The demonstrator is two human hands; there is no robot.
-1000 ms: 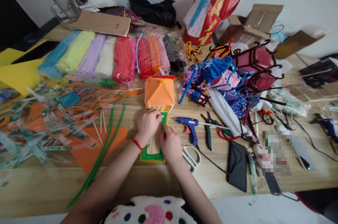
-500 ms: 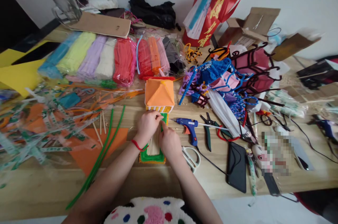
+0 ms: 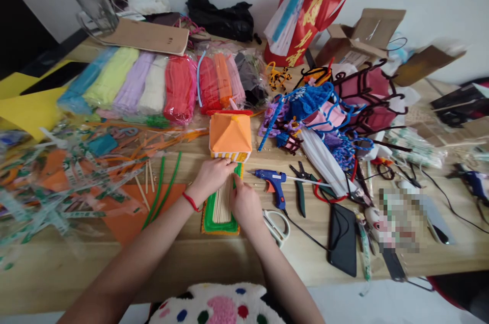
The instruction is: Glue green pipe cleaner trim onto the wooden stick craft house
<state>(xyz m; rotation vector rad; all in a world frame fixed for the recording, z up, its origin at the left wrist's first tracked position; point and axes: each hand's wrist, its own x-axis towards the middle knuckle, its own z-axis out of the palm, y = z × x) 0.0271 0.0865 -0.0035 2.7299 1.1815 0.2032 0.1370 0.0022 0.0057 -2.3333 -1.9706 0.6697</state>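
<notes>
A small model house with an orange pyramid roof [image 3: 230, 133] and yellow-and-white striped walls stands at the far end of a long green-edged base [image 3: 220, 226]. Thin wooden sticks [image 3: 222, 204] lie side by side along the base's middle. My left hand [image 3: 214, 176], a red cord at its wrist, reaches across to the foot of the house. Its fingertips are drawn together there; whatever is between them is hidden. My right hand [image 3: 245, 203] rests at the base's right edge, index finger stretched onto the green border, other fingers mostly hidden.
A blue glue gun [image 3: 273, 181], pliers [image 3: 300, 194], scissors [image 3: 278, 227] and a black phone [image 3: 342, 240] lie to the right. Green stems [image 3: 162, 191] and orange sheet [image 3: 126, 222] are left. Bagged colored bundles [image 3: 153, 84] and fuzzy-wire crafts [image 3: 317, 110] sit farther back.
My left forearm has swung lower and outward to the left, and that hand lies flatter, slightly nearer the house. It now covers part of the green stems. My right hand stays nearly in place.
</notes>
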